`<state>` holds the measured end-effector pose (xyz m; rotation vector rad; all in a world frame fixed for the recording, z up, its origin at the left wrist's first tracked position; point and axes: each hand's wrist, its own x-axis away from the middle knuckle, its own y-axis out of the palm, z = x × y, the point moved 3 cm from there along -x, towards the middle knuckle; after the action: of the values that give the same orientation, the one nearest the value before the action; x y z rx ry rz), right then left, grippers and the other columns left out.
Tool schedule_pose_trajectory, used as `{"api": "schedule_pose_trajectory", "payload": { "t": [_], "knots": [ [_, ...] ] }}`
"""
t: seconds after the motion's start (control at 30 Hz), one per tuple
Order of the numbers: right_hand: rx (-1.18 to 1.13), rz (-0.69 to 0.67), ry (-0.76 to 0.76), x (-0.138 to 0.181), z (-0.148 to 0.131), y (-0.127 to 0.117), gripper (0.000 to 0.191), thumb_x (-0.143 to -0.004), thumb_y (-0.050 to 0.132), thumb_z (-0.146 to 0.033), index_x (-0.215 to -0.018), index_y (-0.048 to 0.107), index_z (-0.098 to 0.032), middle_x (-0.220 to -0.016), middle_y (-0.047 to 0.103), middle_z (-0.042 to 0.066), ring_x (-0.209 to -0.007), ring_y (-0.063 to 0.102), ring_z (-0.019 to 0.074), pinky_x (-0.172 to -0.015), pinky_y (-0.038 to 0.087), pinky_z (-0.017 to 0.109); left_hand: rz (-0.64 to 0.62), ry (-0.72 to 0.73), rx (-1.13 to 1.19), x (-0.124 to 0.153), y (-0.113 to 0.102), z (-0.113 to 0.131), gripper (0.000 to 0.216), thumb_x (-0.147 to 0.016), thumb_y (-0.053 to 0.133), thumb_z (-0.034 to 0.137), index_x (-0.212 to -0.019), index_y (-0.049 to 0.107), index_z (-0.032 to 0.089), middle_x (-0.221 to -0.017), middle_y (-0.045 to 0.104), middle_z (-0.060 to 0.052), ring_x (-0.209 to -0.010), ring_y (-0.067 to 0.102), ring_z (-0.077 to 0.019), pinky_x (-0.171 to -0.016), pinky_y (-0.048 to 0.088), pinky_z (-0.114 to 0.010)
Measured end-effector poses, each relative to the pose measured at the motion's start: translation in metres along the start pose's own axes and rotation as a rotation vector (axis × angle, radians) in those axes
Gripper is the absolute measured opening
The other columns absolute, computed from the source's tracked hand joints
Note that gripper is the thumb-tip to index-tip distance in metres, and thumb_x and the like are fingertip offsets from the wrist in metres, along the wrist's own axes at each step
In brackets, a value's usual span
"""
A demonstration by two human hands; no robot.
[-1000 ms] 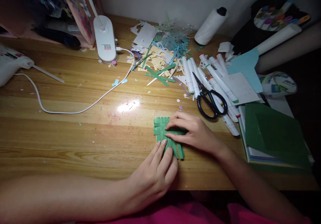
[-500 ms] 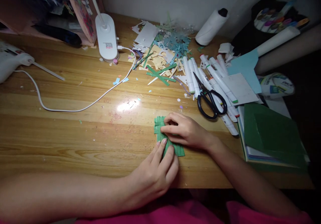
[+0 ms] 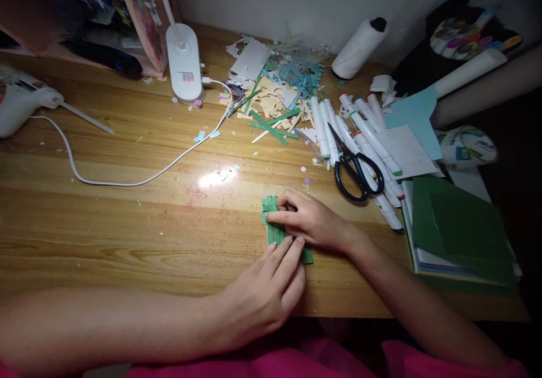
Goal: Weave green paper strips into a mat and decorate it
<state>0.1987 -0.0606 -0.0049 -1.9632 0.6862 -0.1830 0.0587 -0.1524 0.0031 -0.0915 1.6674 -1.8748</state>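
A small mat of woven green paper strips (image 3: 276, 232) lies flat on the wooden desk, its short strip ends sticking out at the upper left. My left hand (image 3: 271, 290) rests on its lower part, fingers stretched out and pressing it down. Over the upper right of the mat is my right hand (image 3: 315, 220), fingers bent, with a fingertip and thumb at a green strip near the left edge. Much of the mat is hidden beneath both hands.
Black-handled scissors (image 3: 358, 174) lie on several white markers (image 3: 376, 140) to the right, beside stacked green paper (image 3: 457, 225). Paper scraps (image 3: 271, 95) are heaped at the back near a white lamp base (image 3: 184, 64). A glue gun (image 3: 25, 98) and white cable (image 3: 127, 184) occupy the left.
My left hand's fingers have straightened and shifted right across the mat. My right fingertip has slid slightly left along the strips. The whole view has shifted a little.
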Motion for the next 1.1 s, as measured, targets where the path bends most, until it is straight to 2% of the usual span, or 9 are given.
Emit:
{"api": "schedule_pose_trajectory", "payload": {
  "t": [0.17,0.33,0.5,0.67,0.83,1.0,1.1],
  "knots": [
    [-0.044,-0.005,0.048,-0.001,0.0,0.0,0.025,-0.087,0.044,-0.014,-0.103,0.063,-0.018,-0.087,0.053,0.007,-0.08,0.048,0.0184,-0.068,0.044,0.03,-0.002,-0.034,0.023,-0.002,-0.002,-0.002,0.034,-0.088,0.036,0.007,-0.117,0.05,-0.003,-0.131,0.048,-0.028,-0.118,0.054,-0.031,-0.09,0.052,-0.033],
    [-0.198,0.035,0.127,0.0,0.001,-0.004,0.015,-0.09,0.05,-0.019,-0.101,0.06,-0.018,-0.09,0.055,0.005,-0.082,0.052,0.0158,-0.073,0.046,0.029,-0.041,-0.068,-0.013,-0.005,-0.009,-0.007,0.035,-0.089,0.031,0.007,-0.116,0.053,-0.001,-0.129,0.051,-0.028,-0.115,0.056,-0.0294,-0.077,0.055,-0.028],
    [-0.275,0.047,0.174,0.001,0.001,-0.009,0.01,-0.09,0.052,-0.019,-0.094,0.061,-0.018,-0.089,0.055,0.004,-0.084,0.054,0.015,-0.076,0.046,0.028,-0.028,-0.073,-0.116,-0.002,-0.014,-0.008,0.039,-0.088,0.032,0.007,-0.12,0.053,-0.002,-0.127,0.055,-0.023,-0.119,0.053,-0.0303,-0.091,0.05,-0.035],
    [-0.292,0.027,0.21,0.004,-0.001,-0.016,0.015,-0.085,0.058,-0.02,-0.1,0.061,-0.018,-0.094,0.057,0.005,-0.088,0.055,0.0156,-0.077,0.047,0.029,-0.069,-0.054,-0.27,0.005,-0.004,-0.002,0.046,-0.087,0.038,0.014,-0.125,0.048,-0.009,-0.125,0.056,-0.024,-0.117,0.054,-0.0325,-0.097,0.047,-0.037],
    [-0.191,0.066,0.257,0.004,-0.007,-0.019,0.009,-0.084,0.058,-0.017,-0.092,0.061,-0.016,-0.088,0.059,0.005,-0.085,0.055,0.0165,-0.076,0.047,0.029,-0.047,-0.032,-0.339,0.005,0.002,0.003,0.049,-0.09,0.047,0.026,-0.123,0.05,-0.01,-0.122,0.058,-0.025,-0.114,0.056,-0.0328,-0.097,0.046,-0.039],
    [-0.124,0.086,0.205,0.003,-0.01,-0.017,0.009,-0.085,0.058,-0.018,-0.09,0.064,-0.015,-0.087,0.062,0.006,-0.083,0.057,0.0167,-0.076,0.049,0.029,-0.057,-0.021,-0.365,0.005,0.004,0.004,0.049,-0.088,0.048,0.026,-0.122,0.051,-0.009,-0.122,0.059,-0.024,-0.113,0.057,-0.033,-0.097,0.046,-0.039],
    [-0.161,0.071,0.224,0.005,-0.007,-0.022,0.01,-0.084,0.059,-0.019,-0.093,0.064,-0.016,-0.089,0.062,0.006,-0.085,0.058,0.0163,-0.077,0.049,0.028,-0.065,-0.009,-0.37,0.005,0.003,0.003,0.047,-0.087,0.044,0.022,-0.121,0.052,-0.009,-0.122,0.059,-0.023,-0.112,0.058,-0.032,-0.096,0.046,-0.04]
  ]
}}
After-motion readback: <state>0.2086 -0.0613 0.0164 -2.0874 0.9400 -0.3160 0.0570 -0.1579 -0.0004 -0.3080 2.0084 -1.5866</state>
